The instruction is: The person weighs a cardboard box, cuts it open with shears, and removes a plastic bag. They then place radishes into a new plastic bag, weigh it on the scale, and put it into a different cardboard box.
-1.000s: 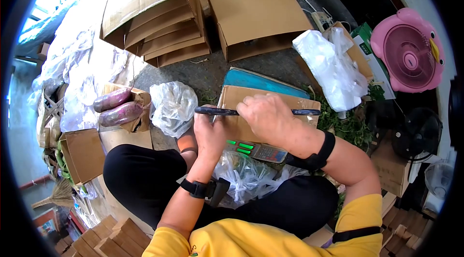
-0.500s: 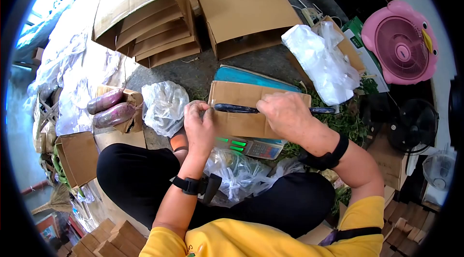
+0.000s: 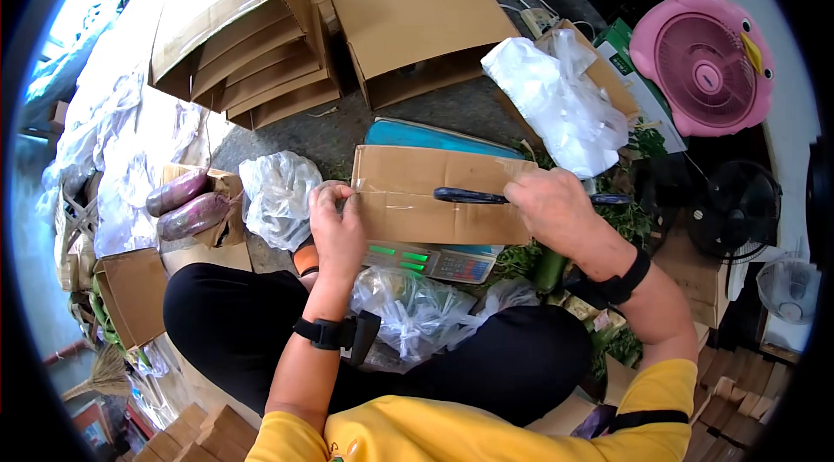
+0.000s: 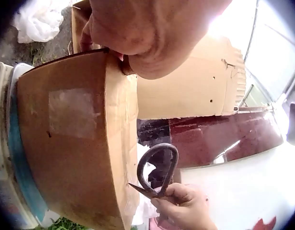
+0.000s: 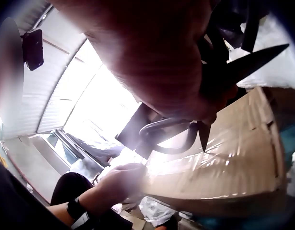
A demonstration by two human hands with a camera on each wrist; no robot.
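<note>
A closed, taped cardboard box (image 3: pixel 408 168) sits on the blue platform (image 3: pixel 439 136) of a digital scale (image 3: pixel 460 265) in front of the crossed legs. My left hand (image 3: pixel 337 232) grips the box's left end; in the left wrist view its fingers bend over the corner. My right hand (image 3: pixel 556 212) holds dark scissors with loop handles (image 3: pixel 469 195) above the box's right end. One loop (image 4: pixel 174 160) juts out from the hand in the left wrist view, and a pointed blade (image 5: pixel 255 63) shows in the right wrist view. Clear tape (image 5: pixel 212 163) shines on the box top.
Knotted plastic bags (image 3: pixel 413 310) lie between the legs. Two purple eggplants (image 3: pixel 193 215) and a crumpled bag (image 3: pixel 280 197) are at left. Stacked cartons (image 3: pixel 230 36) stand behind. Leafy greens (image 3: pixel 638 223), white bags (image 3: pixel 556 106) and a pink fan (image 3: pixel 705 75) are at right.
My right hand has moved rightward across the box with the scissors. My left hand has come away from the scissors' left end and stays by the box's left edge. The head view has shifted right.
</note>
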